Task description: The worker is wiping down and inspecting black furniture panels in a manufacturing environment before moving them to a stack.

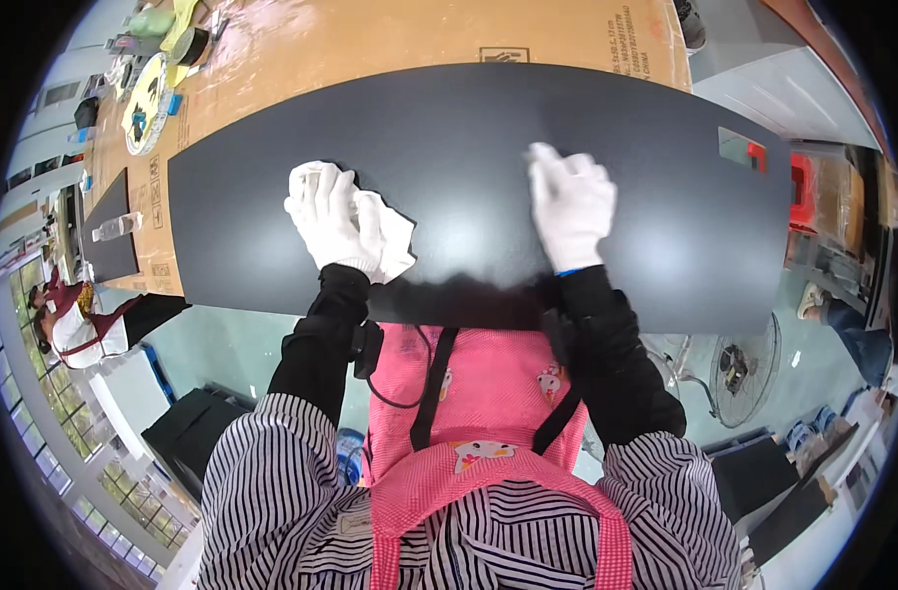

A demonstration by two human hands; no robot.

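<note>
A large dark grey panel [449,197] with a curved far edge lies across the cardboard-covered table in front of me. My left hand [333,218], in a white glove, presses a white cloth [397,238] against the panel left of its middle. Part of the cloth sticks out beside the fingers. Right of the middle, my right hand [573,208], also gloved in white, is over the panel surface with its fingers loosely apart. That hand is a little blurred, and nothing shows in it. Near the panel's right end there is a rectangular cutout [742,150].
Brown cardboard [370,39] covers the table. At its left lie a roll of tape [189,45], a round yellow-and-white item [146,103] and a clear bottle [118,227]. A person [80,324] is at the far left. A fan [742,369] stands at the lower right, near a red bin [801,192].
</note>
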